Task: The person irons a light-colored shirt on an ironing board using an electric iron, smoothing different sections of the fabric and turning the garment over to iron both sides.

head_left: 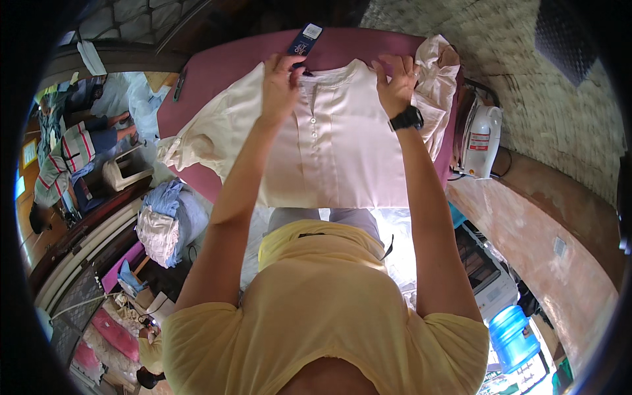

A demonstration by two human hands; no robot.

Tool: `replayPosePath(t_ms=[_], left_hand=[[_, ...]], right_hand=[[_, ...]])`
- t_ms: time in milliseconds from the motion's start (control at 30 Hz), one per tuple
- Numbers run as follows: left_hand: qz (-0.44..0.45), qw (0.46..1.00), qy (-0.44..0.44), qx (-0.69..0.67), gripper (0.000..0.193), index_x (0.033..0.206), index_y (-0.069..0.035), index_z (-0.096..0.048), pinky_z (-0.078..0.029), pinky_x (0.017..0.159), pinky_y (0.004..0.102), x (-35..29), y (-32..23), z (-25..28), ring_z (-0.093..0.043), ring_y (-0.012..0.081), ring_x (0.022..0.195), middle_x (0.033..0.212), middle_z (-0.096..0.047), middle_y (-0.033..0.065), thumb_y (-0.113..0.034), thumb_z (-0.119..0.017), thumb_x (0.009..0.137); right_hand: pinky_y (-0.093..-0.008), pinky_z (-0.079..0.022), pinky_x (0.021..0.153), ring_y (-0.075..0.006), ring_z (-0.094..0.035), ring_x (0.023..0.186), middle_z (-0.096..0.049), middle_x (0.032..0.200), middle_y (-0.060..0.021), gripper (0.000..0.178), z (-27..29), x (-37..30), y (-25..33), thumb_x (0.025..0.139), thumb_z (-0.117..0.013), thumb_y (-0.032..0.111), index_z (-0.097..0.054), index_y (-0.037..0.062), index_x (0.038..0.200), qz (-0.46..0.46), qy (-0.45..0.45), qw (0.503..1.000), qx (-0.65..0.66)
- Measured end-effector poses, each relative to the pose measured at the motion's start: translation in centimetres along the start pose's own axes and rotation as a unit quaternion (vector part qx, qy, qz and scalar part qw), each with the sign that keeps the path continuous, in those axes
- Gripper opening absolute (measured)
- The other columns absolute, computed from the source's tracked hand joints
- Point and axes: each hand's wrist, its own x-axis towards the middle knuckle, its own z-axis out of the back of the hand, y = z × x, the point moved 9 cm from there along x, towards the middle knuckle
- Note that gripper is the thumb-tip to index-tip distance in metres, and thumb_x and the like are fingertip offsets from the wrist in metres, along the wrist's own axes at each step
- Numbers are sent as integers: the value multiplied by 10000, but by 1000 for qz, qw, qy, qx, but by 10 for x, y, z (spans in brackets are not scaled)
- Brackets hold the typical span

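Note:
A pale cream blouse lies spread on a maroon ironing board, its buttoned placket running down the middle and its collar at the far side. Over the left part of the collar is my left hand, fingers bent and thumb apart from them. A dark blue hang tag sticks out past the collar beside those fingers. My right hand, with a black watch on the wrist, rests at the right shoulder of the blouse, its fingers and thumb apart. The right sleeve is bunched up.
A white iron stands at the board's right end. A dark slim object lies on the board's far left edge. Left are a bundle of clothes, a stool and another person. A blue water jug stands lower right.

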Motion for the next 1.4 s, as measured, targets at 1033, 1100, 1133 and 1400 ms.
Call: replayPosePath(t_ms=[1033,1100,1133,1400], left_hand=[[-29,993,108,43,198,1024,-20,-577,-465,834,450,8,-48,-86,-555,361,985,1007,-564,162,-20,-623,832],[3,992,125,30,199,1021,-19,-587,-493,817,426,11,-39,-98,-584,341,976,1008,-579,162,-20,-629,827],[15,993,117,25,196,1017,-21,-595,-505,805,414,12,-35,-98,-600,327,961,1002,-589,158,-22,-633,825],[47,992,115,-38,160,971,-77,-621,-520,761,430,31,-11,-113,-632,317,886,950,-625,115,-145,-673,836]], right_hand=[[-439,-400,804,-289,-539,932,-640,916,16,154,-65,0,-14,771,-758,247,-697,194,903,-32,165,986,15],[-451,-395,815,-302,-538,935,-636,924,0,147,-53,3,-16,768,-760,229,-688,183,888,-30,116,992,35],[-460,-393,821,-310,-536,936,-632,934,-11,143,-44,5,-15,767,-760,218,-683,177,881,-18,81,995,56],[-484,-391,860,-332,-512,964,-592,963,-50,130,-2,-23,-37,767,-752,173,-679,175,875,-15,77,997,-8]])
